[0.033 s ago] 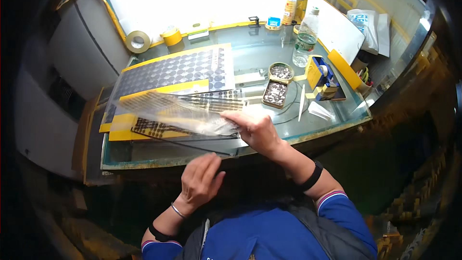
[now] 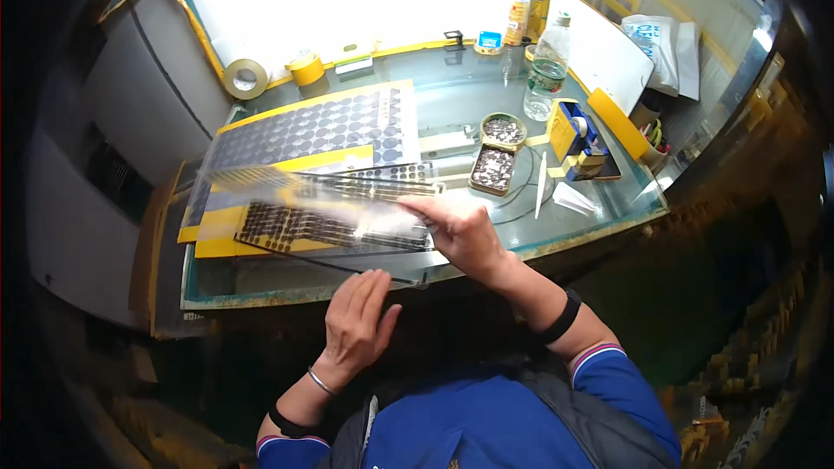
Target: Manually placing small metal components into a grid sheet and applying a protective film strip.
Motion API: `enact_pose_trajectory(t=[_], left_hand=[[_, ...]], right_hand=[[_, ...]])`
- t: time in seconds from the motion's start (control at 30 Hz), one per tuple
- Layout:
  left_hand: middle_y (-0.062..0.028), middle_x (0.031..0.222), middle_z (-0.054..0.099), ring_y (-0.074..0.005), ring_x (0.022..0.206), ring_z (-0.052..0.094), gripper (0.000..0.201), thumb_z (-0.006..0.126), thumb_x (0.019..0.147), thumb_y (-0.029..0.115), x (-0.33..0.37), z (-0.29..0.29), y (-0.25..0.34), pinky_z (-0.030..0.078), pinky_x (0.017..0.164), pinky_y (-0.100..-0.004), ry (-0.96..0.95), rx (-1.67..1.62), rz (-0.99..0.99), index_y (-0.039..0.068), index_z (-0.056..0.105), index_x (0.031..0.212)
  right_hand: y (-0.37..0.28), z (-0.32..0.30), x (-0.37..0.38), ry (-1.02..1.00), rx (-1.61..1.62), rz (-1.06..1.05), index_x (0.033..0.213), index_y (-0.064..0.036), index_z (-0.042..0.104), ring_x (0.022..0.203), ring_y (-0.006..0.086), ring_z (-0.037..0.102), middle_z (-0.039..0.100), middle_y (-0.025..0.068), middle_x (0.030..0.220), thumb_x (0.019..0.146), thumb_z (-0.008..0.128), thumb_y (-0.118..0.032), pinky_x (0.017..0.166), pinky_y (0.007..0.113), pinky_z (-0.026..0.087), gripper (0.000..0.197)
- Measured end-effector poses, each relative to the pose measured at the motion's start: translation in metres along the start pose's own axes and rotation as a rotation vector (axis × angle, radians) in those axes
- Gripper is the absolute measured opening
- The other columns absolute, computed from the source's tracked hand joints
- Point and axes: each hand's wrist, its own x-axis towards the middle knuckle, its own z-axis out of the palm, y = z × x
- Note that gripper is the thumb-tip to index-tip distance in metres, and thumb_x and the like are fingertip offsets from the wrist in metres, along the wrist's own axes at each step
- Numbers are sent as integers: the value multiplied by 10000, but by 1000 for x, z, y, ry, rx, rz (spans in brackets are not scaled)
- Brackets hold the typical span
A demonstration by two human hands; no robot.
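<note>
My right hand (image 2: 469, 233) pinches a clear sheet (image 2: 369, 215) by its right end, thumb against fingers, probably so the rest can spread leftward unblocked. The sheet hangs over the front left part of the desk (image 2: 447, 78), above a panel of dark dots (image 2: 261, 224); it is blurred, so I can't tell where it touches. My left hand (image 2: 354, 320) is empty, fingers loosely extended just off the front edge, perhaps to leave the panel's near side free. A yellow-bordered sheet of dark circles (image 2: 304, 126) lies flat behind, toward the left edge. The round tin (image 2: 503, 130) and rectangular tin (image 2: 493, 171), both full of small pieces, stand right of the panel, seemingly within easy reach. The tape dispenser (image 2: 578, 143) sits near the right edge, apart from the sheets.
</note>
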Motion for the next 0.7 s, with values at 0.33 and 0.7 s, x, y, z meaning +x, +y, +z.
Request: enact_pose_trajectory(t=[0.33, 0.7], left_hand=[[-247, 1337, 526, -407, 1240, 511, 437, 628, 916, 241, 41, 16, -35, 397, 1065, -469, -141, 37, -199, -56, 568, 1230], [-168, 1211, 608, -339, 1146, 582, 459, 794, 742, 175, 22, 24, -8, 466, 983, -452, 28, -81, 89, 9, 622, 1134]], right_hand=[[-6, -17, 3, 118, 1082, 780, 1201, 27, 571, 866, 255, 714, 674, 149, 1043, 1000, 544, -169, 674, 325, 621, 282], [16, -61, -27, -64, 108, 751, 1262, 57, 551, 841, 156, 657, 693, 127, 1004, 946, 639, -290, 764, 298, 525, 477]])
